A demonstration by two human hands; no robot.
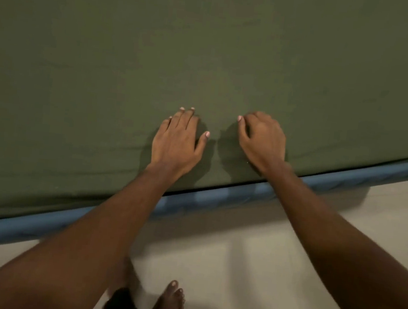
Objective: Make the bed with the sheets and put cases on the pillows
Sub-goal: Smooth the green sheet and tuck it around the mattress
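An olive-green sheet [208,54] lies smooth over the whole bed top, with faint creases near the front edge. My left hand [178,140] rests flat on it, fingers straight and thumb spread. My right hand [262,140] lies on the sheet just to the right, a short gap between the two; its fingers bend down onto the cloth and no fold shows in them. Both hands sit close to the bed's near edge. No pillow or pillowcase is in view.
A blue mattress edge [218,200] runs diagonally below the green sheet. Pale floor [273,275] lies in front of the bed. My bare foot [170,299] stands on it near the bottom middle.
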